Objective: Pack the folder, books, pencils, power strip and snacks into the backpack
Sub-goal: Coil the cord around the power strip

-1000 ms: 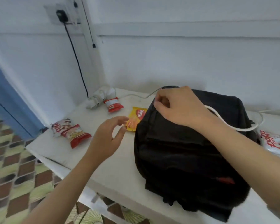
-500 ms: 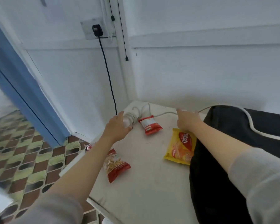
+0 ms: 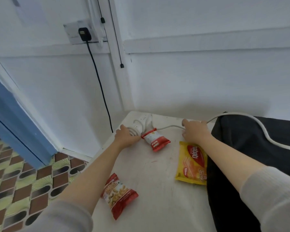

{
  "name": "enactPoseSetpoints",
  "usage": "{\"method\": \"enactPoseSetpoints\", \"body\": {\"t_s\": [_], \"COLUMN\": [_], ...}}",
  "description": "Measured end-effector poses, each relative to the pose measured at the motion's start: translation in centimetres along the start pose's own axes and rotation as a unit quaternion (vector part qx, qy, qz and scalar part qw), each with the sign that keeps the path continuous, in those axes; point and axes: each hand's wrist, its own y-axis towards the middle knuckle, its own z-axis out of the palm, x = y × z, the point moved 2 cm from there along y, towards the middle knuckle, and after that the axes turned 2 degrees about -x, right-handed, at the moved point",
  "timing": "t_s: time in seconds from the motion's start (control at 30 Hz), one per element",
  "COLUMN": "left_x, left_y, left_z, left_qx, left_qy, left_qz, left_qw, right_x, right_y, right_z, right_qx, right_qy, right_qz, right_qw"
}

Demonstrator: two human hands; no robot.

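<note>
At the far left corner of the table [image 3: 159,206], left hand [image 3: 126,138] rests on the near end of the white power strip [image 3: 141,122], fingers curled over its coiled lead; whether they have closed round it, cannot tell. Right hand [image 3: 195,130] lies palm down on the white cord [image 3: 167,126] a little to the right, fingers folded over it, seemingly pinning it to the table

Cord runs on from the right hand, up and across the top of the black backpack [image 3: 251,158], which lies flat along the right side

Progress, as judged: power strip not yet packed. Three snacks also left out: small red-and-white packet [image 3: 155,139] touching the strip, yellow wafer pack [image 3: 192,162] tight against the backpack's edge, red peanut bag [image 3: 118,195] near the left forearm. No folder, books or pencils in view; possibly inside already, cannot confirm. Backpack opening not visible

In the way: small packet lies against the strip and may drag along when the strip is lifted. Cord draped over the backpack needs gathering first. Black plug [image 3: 84,34] in the wall socket has its own dark cable, apart from the strip
</note>
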Motion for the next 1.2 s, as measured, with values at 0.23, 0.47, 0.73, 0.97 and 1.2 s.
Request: {"method": "enactPoseSetpoints", "body": {"t_s": [0.23,0.47,0.73,0.97,1.2], "left_x": [1.5,0.4,-1.0,0.2,1.2], "left_y": [-0.6,-3.4,-5.9,-4.6,-3.8], "left_z": [-0.7,-3.7,-6.9,-8.2,-7.2], "left_qx": [-0.025,-0.031,0.020,-0.117,-0.175], "left_qy": [-0.035,-0.105,-0.296,-0.289,-0.322], "left_qz": [0.082,0.179,0.183,0.171,0.154], "left_qw": [0.996,0.978,0.937,0.935,0.918], "right_x": [1.6,4.0,6.3,4.5,4.2], "right_y": [1.0,2.9,2.7,0.6,-2.0], "right_z": [-1.0,-2.4,-3.1,-7.7,-13.6], "right_qx": [-0.039,0.002,0.172,0.084,-0.011], "right_qy": [0.060,0.231,0.503,0.512,0.412], "right_qz": [-0.003,-0.011,-0.033,-0.077,-0.138], "right_qw": [0.997,0.973,0.846,0.852,0.900]}}
